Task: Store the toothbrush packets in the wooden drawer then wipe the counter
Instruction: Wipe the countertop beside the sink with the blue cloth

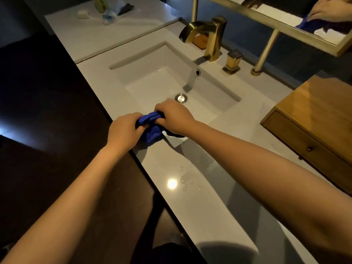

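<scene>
A bunched blue cloth (pixel 150 126) is gripped by both hands over the near edge of the white sink basin (pixel 144 73). My left hand (pixel 125 128) holds its left end and my right hand (pixel 173 117) holds its right end, knuckles up. The cloth's lower part hangs down onto the white counter (pixel 190 168). At the right stands the wooden drawer box (pixel 314 121), its drawer shut, with a small dark knob (pixel 310 148). No toothbrush packets show near the hands.
A gold faucet (pixel 209 35) and gold handle (pixel 232 61) stand behind the basin, with a brown soap dish beside them. A mirror frame on gold posts hangs at upper right. Small items and wrappers (pixel 110 10) lie on the far counter. Water drops glisten on the near counter.
</scene>
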Tool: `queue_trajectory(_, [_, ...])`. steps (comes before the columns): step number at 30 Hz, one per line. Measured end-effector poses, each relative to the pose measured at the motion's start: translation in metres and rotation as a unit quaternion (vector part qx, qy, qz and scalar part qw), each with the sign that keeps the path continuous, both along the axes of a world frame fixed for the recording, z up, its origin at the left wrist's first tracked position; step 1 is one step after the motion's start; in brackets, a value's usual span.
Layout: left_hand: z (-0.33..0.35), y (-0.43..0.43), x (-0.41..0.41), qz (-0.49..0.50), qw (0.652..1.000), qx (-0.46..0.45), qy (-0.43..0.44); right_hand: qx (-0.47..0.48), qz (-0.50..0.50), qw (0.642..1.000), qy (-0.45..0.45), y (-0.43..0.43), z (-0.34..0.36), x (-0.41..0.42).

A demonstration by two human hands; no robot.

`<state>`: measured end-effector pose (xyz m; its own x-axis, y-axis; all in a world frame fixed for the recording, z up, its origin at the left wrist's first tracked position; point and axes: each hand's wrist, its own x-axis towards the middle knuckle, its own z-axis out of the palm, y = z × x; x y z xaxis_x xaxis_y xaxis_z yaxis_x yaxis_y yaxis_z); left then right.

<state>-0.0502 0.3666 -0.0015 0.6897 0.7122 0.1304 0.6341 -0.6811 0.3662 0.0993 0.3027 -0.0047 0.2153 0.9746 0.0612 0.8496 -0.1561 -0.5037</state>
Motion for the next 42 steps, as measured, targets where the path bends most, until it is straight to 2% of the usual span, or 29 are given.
queue_trajectory(6, [0.027, -0.013, 0.031, -0.065, 0.993, -0.093, -0.038, -0.017, -0.003, 0.996, 0.090, -0.039, 0.029, 0.032])
queue_trajectory(11, [0.048, -0.037, 0.052, -0.096, 0.985, -0.108, -0.091, 0.013, -0.036, 0.991, 0.128, -0.071, 0.048, 0.051])
queue_trajectory(17, [0.072, -0.084, 0.059, -0.138, 0.977, -0.106, -0.122, -0.004, -0.002, 0.983, 0.183, -0.123, 0.082, 0.058])
queue_trajectory(20, [0.068, -0.112, 0.054, -0.113, 0.972, -0.141, -0.151, -0.001, -0.012, 0.983, 0.184, -0.151, 0.085, 0.055])
queue_trajectory(27, [0.028, -0.187, 0.030, -0.053, 0.959, -0.204, -0.190, -0.005, -0.104, 0.989, 0.101, -0.223, 0.055, 0.036])
queue_trajectory(32, [-0.028, -0.214, -0.007, 0.072, 0.978, -0.160, -0.114, -0.020, -0.248, 0.968, -0.026, -0.273, 0.016, 0.026])
queue_trajectory(35, [-0.054, -0.220, -0.023, 0.128, 0.982, -0.124, -0.065, 0.004, -0.287, 0.958, 0.001, -0.290, -0.011, 0.013])
queue_trajectory(38, [-0.071, -0.206, -0.030, 0.121, 0.991, -0.062, 0.007, -0.009, -0.246, 0.965, 0.091, -0.298, -0.035, -0.002])
queue_trajectory(40, [-0.075, -0.192, -0.030, 0.104, 0.993, -0.040, 0.046, -0.027, -0.195, 0.977, 0.079, -0.300, -0.042, -0.006])
queue_trajectory(42, [-0.075, -0.179, -0.028, 0.097, 0.993, -0.028, 0.069, -0.046, -0.153, 0.987, 0.029, -0.299, -0.042, -0.003])
